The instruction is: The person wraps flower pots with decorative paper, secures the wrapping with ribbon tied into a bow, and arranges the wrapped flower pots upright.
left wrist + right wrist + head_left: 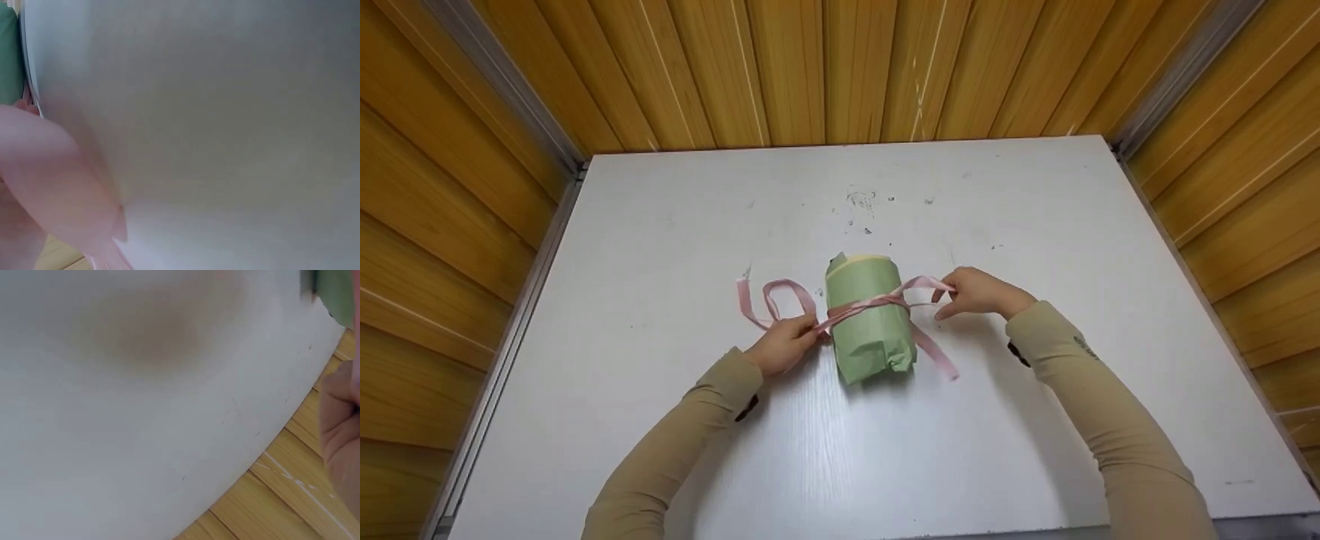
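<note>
A green paper-wrapped bundle (pixel 868 330), roughly cylindrical with a crumpled near end, rests on the white table. Pink ribbon (pixel 934 352) passes around its middle, with a loop and loose ends spreading to both sides. On the bundle's left, the left hand (pixel 786 343) pinches the ribbon close to the paper. The right hand (pixel 979 291) pinches a ribbon part drawn out to the right, a little away from the bundle. In the left wrist view the left hand (pixel 56 180) shows only partly, its fingertips mostly hidden. The right hand (pixel 343 433) is cut off at the right wrist view's edge.
The white table (pixel 675 225) carries small dark marks beyond the bundle. Wood-patterned panels (pixel 847 67) stand behind it and on both sides, with metal rails (pixel 502 82) at the corners.
</note>
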Available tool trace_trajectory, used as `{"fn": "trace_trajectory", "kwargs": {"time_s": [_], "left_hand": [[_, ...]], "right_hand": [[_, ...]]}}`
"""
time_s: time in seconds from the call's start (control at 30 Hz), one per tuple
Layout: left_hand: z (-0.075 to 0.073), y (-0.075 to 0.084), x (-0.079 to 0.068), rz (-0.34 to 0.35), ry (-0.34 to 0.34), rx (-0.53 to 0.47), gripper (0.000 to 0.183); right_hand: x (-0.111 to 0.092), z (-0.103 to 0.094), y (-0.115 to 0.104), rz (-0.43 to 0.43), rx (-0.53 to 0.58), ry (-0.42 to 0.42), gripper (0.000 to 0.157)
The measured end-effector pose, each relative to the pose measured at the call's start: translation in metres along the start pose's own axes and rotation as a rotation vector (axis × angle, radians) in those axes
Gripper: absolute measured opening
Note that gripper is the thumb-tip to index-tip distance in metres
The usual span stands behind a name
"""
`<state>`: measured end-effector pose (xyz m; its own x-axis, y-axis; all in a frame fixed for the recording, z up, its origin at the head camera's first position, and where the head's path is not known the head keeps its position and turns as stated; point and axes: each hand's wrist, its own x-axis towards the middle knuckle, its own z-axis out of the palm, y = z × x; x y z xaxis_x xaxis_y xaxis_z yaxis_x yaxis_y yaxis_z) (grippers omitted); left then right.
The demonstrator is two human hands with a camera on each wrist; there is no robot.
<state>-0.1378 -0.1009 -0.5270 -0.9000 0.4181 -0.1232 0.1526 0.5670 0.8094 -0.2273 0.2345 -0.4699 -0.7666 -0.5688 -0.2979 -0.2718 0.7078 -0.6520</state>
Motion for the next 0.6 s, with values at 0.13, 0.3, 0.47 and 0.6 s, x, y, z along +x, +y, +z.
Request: {"fn": "trace_trajectory", "kwargs": {"time_s": [0.13,0.3,0.47,0.6], "left_hand": [[0.000,-0.001,0.000,0.020,-0.003,0.005,0.017],[0.000,-0.001,0.001,0.030,-0.010,-0.016,0.017],[0.000,-0.001,0.001,0.024,-0.010,-0.040,0.017],[0.001,-0.002,0.002,0.023,0.004,-0.048,0.018]], "right_hand": [[-0.001,-0.004,0.003,0.018,-0.082,0.049,0.016],[-0.008,-0.021,0.014,0.084,-0.175,0.274,0.020],[-0.022,-0.043,0.028,0.299,-0.303,0.398,0.023],[-0.031,-0.051,0.037,0.409,-0.395,0.401,0.025]]}}
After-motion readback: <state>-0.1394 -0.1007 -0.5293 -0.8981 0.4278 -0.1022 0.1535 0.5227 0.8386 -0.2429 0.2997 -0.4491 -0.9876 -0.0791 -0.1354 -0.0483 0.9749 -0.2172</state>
